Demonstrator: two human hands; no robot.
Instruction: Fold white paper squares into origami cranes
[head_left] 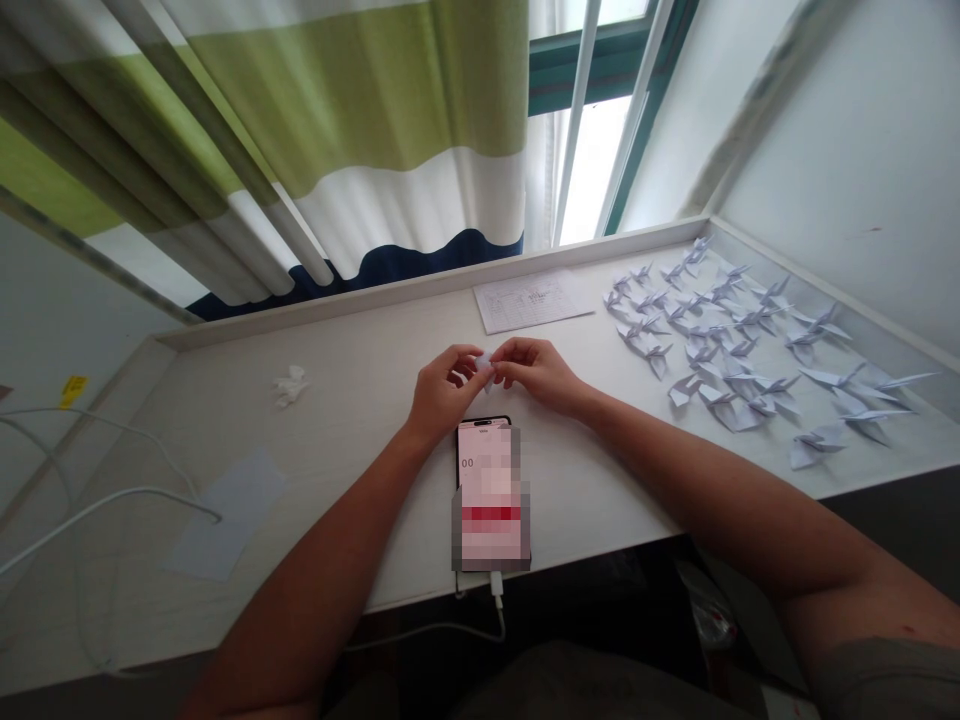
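Note:
My left hand (442,390) and my right hand (538,368) meet above the middle of the white desk (360,420). Both pinch a small folded piece of pale paper (485,361) between their fingertips. Just below my hands a phone (491,495) lies flat on the desk with its screen lit, and a white cable is plugged into its near end.
Several folded paper cranes (739,345) cover the right side of the desk. A printed sheet (532,299) lies at the back, a crumpled scrap (291,385) at the left, a blank paper sheet (225,512) and white cables (112,490) near the left edge. Striped curtain and window behind.

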